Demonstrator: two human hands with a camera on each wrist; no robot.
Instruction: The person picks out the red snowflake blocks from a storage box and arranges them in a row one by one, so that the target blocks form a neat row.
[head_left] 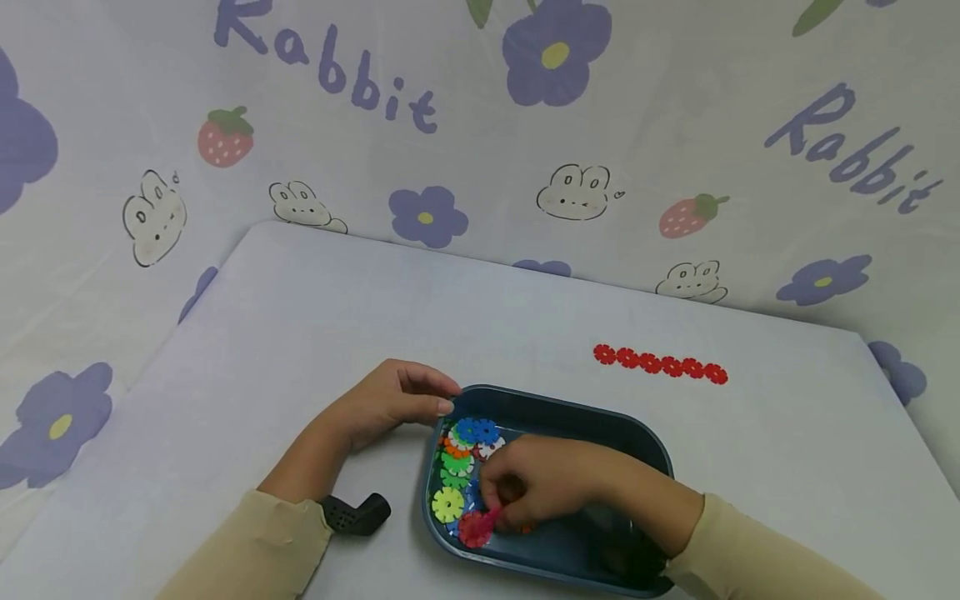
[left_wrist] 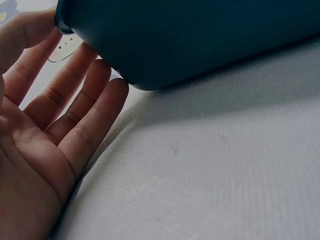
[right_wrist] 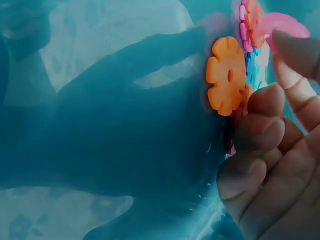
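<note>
My left hand (head_left: 393, 400) holds the far left corner of a dark teal tray (head_left: 570, 408), thumb and forefinger at the rim. In the left wrist view, its other fingers (left_wrist: 82, 125) lie along the outer wall. Inside the tray, my right hand (head_left: 543, 483) pinches a pink flower-shaped disc (right_wrist: 285, 24) between thumb and forefinger. Right below it lies a pinkish-red disc (head_left: 472, 531). An orange disc (right_wrist: 226, 76) is near the curled fingers in the right wrist view. Blue discs (head_left: 477, 431), green discs (head_left: 456, 467) and a yellow disc (head_left: 447, 505) gather at the tray's left end.
Beyond the tray, a row of several red flower discs (head_left: 660, 363) lies on the white table (head_left: 360, 292). A black device (head_left: 358, 514) sits at the left wrist. Behind the table hangs a printed cloth (head_left: 480, 158) with rabbits and flowers.
</note>
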